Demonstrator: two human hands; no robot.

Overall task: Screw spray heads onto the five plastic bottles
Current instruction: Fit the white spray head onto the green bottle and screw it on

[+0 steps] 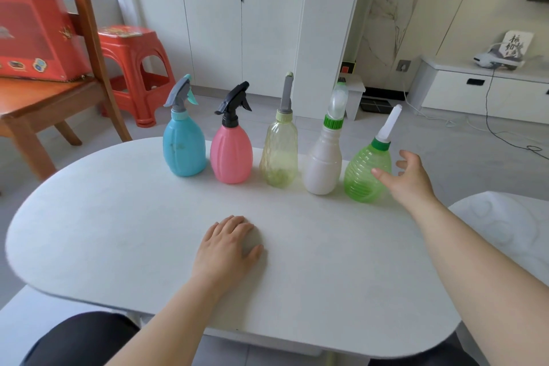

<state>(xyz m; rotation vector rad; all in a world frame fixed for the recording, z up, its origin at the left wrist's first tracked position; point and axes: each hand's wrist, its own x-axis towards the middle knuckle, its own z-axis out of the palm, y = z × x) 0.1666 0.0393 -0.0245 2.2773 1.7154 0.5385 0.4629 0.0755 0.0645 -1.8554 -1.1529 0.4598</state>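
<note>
Several plastic bottles stand in a row along the far side of the white table (118,235), each with a head on top. From left: a blue bottle (183,149) with a grey trigger head, a pink bottle (231,154) with a black trigger head, a clear yellowish bottle (279,154) with a grey nozzle, a white bottle (323,165) with a green collar and clear cap, and a green bottle (367,175) with a white nozzle. My right hand (408,178) is spread open just right of the green bottle, its thumb at the bottle's side. My left hand (227,246) rests flat on the table.
A wooden chair (44,98) holding a red box (32,38) stands at the far left, with a red plastic stool (136,68) behind it. White cabinets line the back wall. A low white unit (481,92) with cables sits at the right.
</note>
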